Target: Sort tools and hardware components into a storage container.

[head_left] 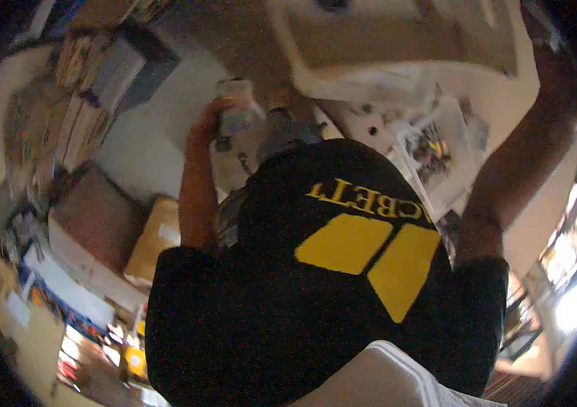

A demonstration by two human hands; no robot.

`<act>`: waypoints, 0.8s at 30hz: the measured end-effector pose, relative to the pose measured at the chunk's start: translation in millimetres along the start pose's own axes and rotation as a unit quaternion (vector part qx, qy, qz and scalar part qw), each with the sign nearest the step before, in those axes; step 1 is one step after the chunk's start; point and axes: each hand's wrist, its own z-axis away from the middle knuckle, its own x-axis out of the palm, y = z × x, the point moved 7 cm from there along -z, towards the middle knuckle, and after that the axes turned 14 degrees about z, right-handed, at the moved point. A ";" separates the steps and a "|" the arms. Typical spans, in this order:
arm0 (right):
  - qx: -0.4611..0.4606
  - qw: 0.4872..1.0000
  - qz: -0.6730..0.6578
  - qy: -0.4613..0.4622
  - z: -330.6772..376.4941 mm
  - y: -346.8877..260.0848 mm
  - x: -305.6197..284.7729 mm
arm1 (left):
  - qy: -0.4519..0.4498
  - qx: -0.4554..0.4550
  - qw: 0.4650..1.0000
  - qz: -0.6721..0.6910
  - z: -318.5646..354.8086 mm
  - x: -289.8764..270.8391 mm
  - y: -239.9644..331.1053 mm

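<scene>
White cloth point(394, 376), ribbed along its edge: lies over the near end of the black T-shirt point(254, 292), which is worn by the person and bears yellow shapes and upside-down lettering.

Clear-and-white packet point(239, 112), blurred: one, beyond the T-shirt and to its left, held up in the left hand point(219, 112). Left grip: fingers closed about the packet's left side, covering part of it.

Right arm point(523, 166): reaches out beyond the T-shirt, on its right. Grip at its end: lost in blur and dark at the rim of view; whether clenched or released cannot be told.

Large tan box point(397, 44) with cream rim: beyond the T-shirt, right of the packet, between the two arms, blocking sight of what lies behind it.

White tray point(461, 152) of small mixed parts, some orange: just beyond the T-shirt on its right, partly hidden by the shirt.

Left of the T-shirt: brown carton point(95, 214); tan cardboard piece point(153, 237) with white label; long white box point(75, 292); yellow item point(136, 361), too blurred to identify.

Farther out, beyond and left of the T-shirt: stacked papers point(75, 119) beside a grey box point(119, 71).
</scene>
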 end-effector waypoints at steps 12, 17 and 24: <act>0.374 0.882 0.068 0.278 452.6 141.5 7.4 | -0.113 -0.119 0.986 -0.023 37.1 95.6 -52.4; 0.500 0.824 -0.109 0.241 501.4 214.2 123.7 | -0.115 -0.039 0.983 -0.137 78.4 203.7 -43.9; 0.519 0.847 0.085 0.084 431.2 216.7 145.4 | -0.136 -0.040 0.988 -0.059 62.0 241.7 -59.1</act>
